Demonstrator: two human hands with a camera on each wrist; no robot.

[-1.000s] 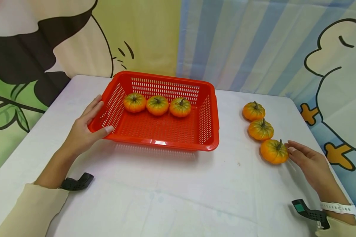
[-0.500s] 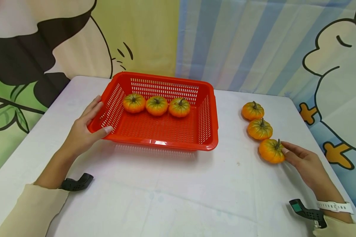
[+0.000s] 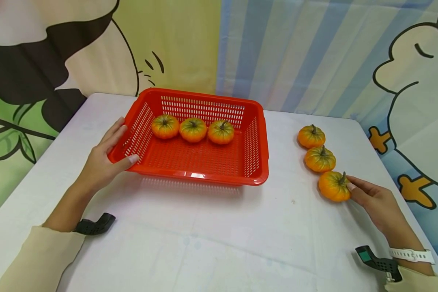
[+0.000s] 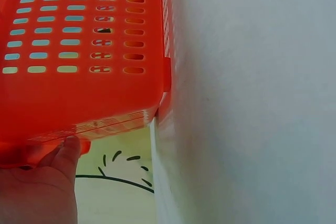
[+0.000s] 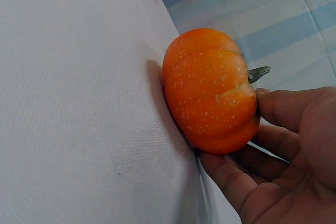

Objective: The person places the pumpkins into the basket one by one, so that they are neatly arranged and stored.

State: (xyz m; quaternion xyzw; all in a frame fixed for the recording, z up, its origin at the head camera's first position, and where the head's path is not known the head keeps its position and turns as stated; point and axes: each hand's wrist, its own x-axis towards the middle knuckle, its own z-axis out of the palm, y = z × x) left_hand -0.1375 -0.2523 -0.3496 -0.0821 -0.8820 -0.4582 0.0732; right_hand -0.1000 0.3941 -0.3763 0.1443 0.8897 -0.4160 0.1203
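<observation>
My left hand (image 3: 104, 158) grips the left end of a red plastic basket (image 3: 204, 179), its thumb over the front corner of the rim. In the left wrist view that hand (image 4: 50, 182) shows at the rim below the slotted wall. Three small orange pumpkins (image 3: 193, 130) with greenish tops sit in a row inside the basket, near its back wall. To the right, my right hand (image 3: 376, 202) pinches the nearest of three more pumpkins (image 3: 333, 187). From the right wrist view, the thumb lies by the stem of this pumpkin (image 5: 210, 93) and the fingers reach under its side.
Two other pumpkins, a middle one (image 3: 319, 159) and a far one (image 3: 311, 136), line up behind the held one on the white-covered table (image 3: 204, 243). A printed cartoon curtain (image 3: 277, 52) hangs along the back. Both wrists wear black devices (image 3: 95, 224).
My right hand has moved slightly left, bringing its thumb and fingers onto the nearest pumpkin. The left hand and the basket have kept their place.
</observation>
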